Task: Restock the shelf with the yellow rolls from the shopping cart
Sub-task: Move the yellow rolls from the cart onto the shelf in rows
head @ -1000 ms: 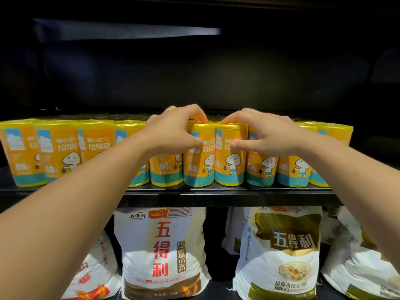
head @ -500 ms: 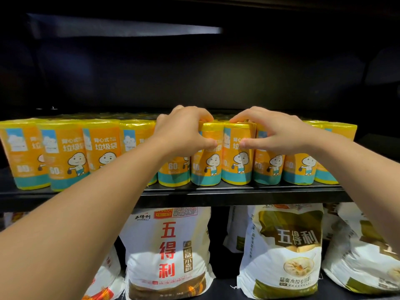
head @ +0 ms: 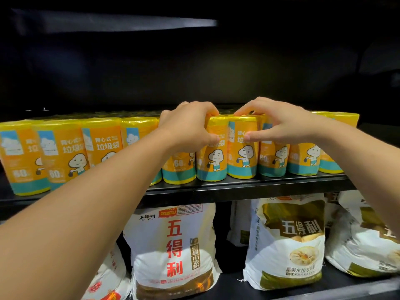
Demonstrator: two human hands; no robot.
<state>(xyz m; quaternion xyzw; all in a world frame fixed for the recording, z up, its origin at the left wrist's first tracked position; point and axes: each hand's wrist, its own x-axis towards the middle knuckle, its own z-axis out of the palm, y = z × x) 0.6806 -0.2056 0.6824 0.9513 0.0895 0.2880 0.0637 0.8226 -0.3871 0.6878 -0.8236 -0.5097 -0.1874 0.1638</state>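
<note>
A row of yellow rolls with orange and teal labels stands upright along the black shelf. My left hand grips the top of one yellow roll in the middle, fingers curled over its cap and thumb on its front. My right hand grips the neighbouring yellow roll the same way. The two rolls stand side by side, touching. More yellow rolls fill the row to the left and right, with further ones behind. The shopping cart is out of view.
Below the shelf, large white flour bags and green-and-white dumpling-flour bags stand on a lower board. The space above the rolls is dark, bounded by another shelf overhead.
Both hands stay on the same two rolls. The view has shifted slightly, so the row sits further right in the frame.
</note>
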